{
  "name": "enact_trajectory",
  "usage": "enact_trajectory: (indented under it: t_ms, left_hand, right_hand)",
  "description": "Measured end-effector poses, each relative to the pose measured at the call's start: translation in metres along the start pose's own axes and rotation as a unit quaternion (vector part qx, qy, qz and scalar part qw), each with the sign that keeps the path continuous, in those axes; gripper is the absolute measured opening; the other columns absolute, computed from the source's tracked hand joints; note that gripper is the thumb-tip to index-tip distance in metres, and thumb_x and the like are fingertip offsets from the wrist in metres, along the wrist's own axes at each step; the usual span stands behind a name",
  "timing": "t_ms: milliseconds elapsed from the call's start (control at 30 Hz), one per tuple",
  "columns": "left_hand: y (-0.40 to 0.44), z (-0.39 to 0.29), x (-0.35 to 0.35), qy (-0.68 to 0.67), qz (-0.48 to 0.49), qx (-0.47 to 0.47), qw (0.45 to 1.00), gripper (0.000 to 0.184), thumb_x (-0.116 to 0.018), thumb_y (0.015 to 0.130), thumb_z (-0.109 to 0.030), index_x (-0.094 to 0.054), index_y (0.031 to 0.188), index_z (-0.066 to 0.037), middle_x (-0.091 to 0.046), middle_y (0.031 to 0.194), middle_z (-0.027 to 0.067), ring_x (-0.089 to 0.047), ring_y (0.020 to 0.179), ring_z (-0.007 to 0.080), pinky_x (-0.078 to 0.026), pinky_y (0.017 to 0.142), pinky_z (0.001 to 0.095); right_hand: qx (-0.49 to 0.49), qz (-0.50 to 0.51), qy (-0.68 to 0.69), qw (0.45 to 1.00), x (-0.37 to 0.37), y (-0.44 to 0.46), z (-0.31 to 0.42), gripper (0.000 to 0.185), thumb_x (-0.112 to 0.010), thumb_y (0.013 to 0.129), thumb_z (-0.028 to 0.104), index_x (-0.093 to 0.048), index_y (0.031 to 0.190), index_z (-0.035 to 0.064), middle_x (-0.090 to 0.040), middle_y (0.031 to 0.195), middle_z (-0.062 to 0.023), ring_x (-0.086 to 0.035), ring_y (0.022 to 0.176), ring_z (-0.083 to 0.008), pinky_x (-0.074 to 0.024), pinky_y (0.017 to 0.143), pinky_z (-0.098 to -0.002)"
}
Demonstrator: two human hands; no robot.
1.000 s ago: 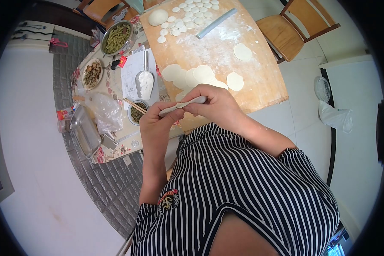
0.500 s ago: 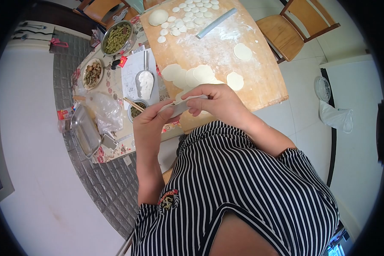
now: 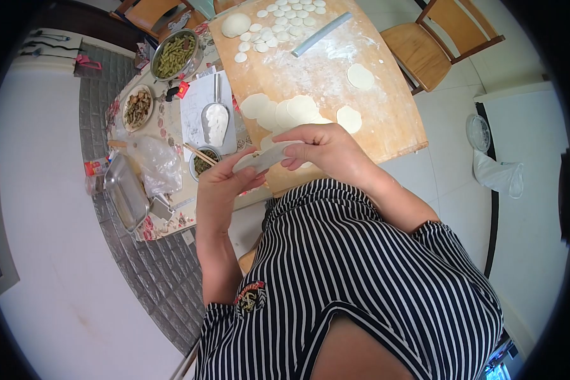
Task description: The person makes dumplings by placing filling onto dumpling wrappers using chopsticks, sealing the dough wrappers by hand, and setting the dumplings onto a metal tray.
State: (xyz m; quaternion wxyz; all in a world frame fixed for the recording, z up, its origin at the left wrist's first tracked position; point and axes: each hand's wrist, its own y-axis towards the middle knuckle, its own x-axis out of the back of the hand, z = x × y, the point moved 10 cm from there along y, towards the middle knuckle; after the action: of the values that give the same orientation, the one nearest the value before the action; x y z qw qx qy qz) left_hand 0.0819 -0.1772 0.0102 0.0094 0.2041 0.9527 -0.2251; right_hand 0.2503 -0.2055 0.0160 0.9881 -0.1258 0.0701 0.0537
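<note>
Folded pale dough wrapper (image 3: 267, 158) is held up near the flour-dusted wooden board (image 3: 396, 120), fingers of the left hand (image 3: 224, 180) pinching one end, those of the right hand (image 3: 333, 152) the other. Overlapping flat, round, white dough sheets (image 3: 302, 109) lie just beyond.

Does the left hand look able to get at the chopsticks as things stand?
Probably yes, if it lets go of the folded dough: the chopsticks over the bowl look close to the left hand, nothing covering their outer ends.
</note>
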Motion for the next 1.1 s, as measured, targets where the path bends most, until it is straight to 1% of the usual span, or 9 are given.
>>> enact_trajectory:
  t_ms: [100, 267, 333, 500, 633, 767, 833, 967, 1100]
  left_hand:
    - [-0.003, -0.004, 0.002, 0.008, -0.007, 0.004, 1.000, 0.035, -0.061, 0.090, -0.001, -0.060, 0.125, 0.003, -0.069, 0.104, 0.0149, -0.069, 0.088, 0.0183, -0.057, 0.079, 0.0265]
    - [-0.006, -0.004, 0.008, 0.029, -0.004, 0.007, 1.000, 0.032, -0.059, 0.092, -0.002, -0.061, 0.124, 0.001, -0.069, 0.105, 0.0120, -0.068, 0.090, 0.0170, -0.058, 0.080, 0.0263]
    - [-0.006, -0.001, 0.011, 0.022, -0.004, 0.005, 1.000, 0.031, -0.058, 0.093, -0.003, -0.061, 0.124, 0.002, -0.069, 0.106, 0.0117, -0.068, 0.090, 0.0168, -0.058, 0.080, 0.0267]
    - [-0.007, 0.000, 0.012, -0.008, -0.001, 0.010, 1.000, 0.029, -0.058, 0.094, -0.005, -0.062, 0.121, 0.003, -0.067, 0.108, 0.0125, -0.067, 0.092, 0.0171, -0.059, 0.081, 0.0279]
    - [-0.006, 0.001, 0.018, -0.012, -0.009, 0.016, 1.000, 0.027, -0.055, 0.096, -0.009, -0.063, 0.118, 0.005, -0.067, 0.108, 0.0133, -0.067, 0.094, 0.0196, -0.059, 0.082, 0.0295]
    - [-0.004, 0.002, 0.012, -0.044, 0.006, 0.019, 0.999, 0.029, -0.052, 0.099, -0.013, -0.061, 0.117, 0.007, -0.067, 0.107, 0.0136, -0.067, 0.097, 0.0224, -0.058, 0.085, 0.0322]
    - [-0.001, 0.003, 0.008, -0.057, 0.015, 0.014, 0.998, 0.030, -0.052, 0.099, -0.014, -0.060, 0.117, 0.008, -0.066, 0.107, 0.0138, -0.067, 0.098, 0.0228, -0.058, 0.086, 0.0327]
    - [0.001, 0.006, -0.002, -0.074, 0.025, 0.018, 0.997, 0.032, -0.055, 0.098, -0.016, -0.059, 0.119, 0.007, -0.066, 0.108, 0.0145, -0.067, 0.098, 0.0230, -0.057, 0.085, 0.0322]
    - [0.004, 0.005, -0.010, -0.036, 0.032, 0.008, 0.999, 0.033, -0.059, 0.096, -0.017, -0.059, 0.118, 0.007, -0.067, 0.106, 0.0143, -0.068, 0.095, 0.0209, -0.058, 0.084, 0.0308]
  right_hand:
    - [-0.010, 0.004, -0.002, 1.000, -0.001, -0.003, -0.001, 0.027, -0.059, 0.094, 0.010, -0.065, 0.117, -0.0023, -0.071, 0.097, -0.0131, -0.069, 0.082, -0.0164, -0.0558, 0.076, -0.0277]
    - [-0.036, 0.006, -0.006, 0.999, -0.003, -0.004, -0.003, 0.028, -0.060, 0.093, 0.009, -0.065, 0.117, -0.0027, -0.071, 0.097, -0.0129, -0.069, 0.082, -0.0157, -0.0559, 0.076, -0.0273]
    - [0.004, 0.014, 0.048, 0.999, -0.005, -0.002, 0.001, 0.024, -0.060, 0.093, 0.006, -0.065, 0.114, -0.0039, -0.070, 0.092, -0.0115, -0.069, 0.082, -0.0154, -0.0562, 0.075, -0.0262]
    - [-0.021, 0.007, 0.042, 0.999, 0.000, -0.002, -0.004, 0.020, -0.061, 0.093, 0.006, -0.065, 0.109, -0.0053, -0.070, 0.092, -0.0120, -0.068, 0.080, -0.0154, -0.0566, 0.075, -0.0265]
    - [-0.024, -0.014, 0.057, 0.998, 0.007, 0.000, -0.008, 0.020, -0.061, 0.093, 0.006, -0.065, 0.108, -0.0056, -0.069, 0.091, -0.0110, -0.067, 0.079, -0.0146, -0.0567, 0.074, -0.0266]
    - [-0.023, 0.006, 0.062, 0.998, 0.005, 0.002, -0.011, 0.020, -0.062, 0.092, 0.006, -0.064, 0.108, -0.0054, -0.069, 0.092, -0.0104, -0.067, 0.080, -0.0143, -0.0565, 0.075, -0.0263]
    - [0.001, 0.028, 0.092, 0.995, -0.001, 0.003, -0.006, 0.019, -0.062, 0.092, 0.006, -0.064, 0.107, -0.0050, -0.068, 0.092, -0.0091, -0.067, 0.080, -0.0138, -0.0563, 0.076, -0.0262]
    - [-0.021, 0.042, 0.115, 0.992, -0.006, 0.003, -0.012, 0.019, -0.063, 0.092, 0.007, -0.064, 0.106, -0.0047, -0.068, 0.093, -0.0079, -0.066, 0.079, -0.0131, -0.0559, 0.076, -0.0259]
    - [-0.025, 0.022, 0.061, 0.998, -0.001, 0.003, -0.012, 0.018, -0.064, 0.091, 0.009, -0.065, 0.104, -0.0033, -0.068, 0.088, -0.0059, -0.066, 0.077, -0.0112, -0.0530, 0.071, -0.0232]
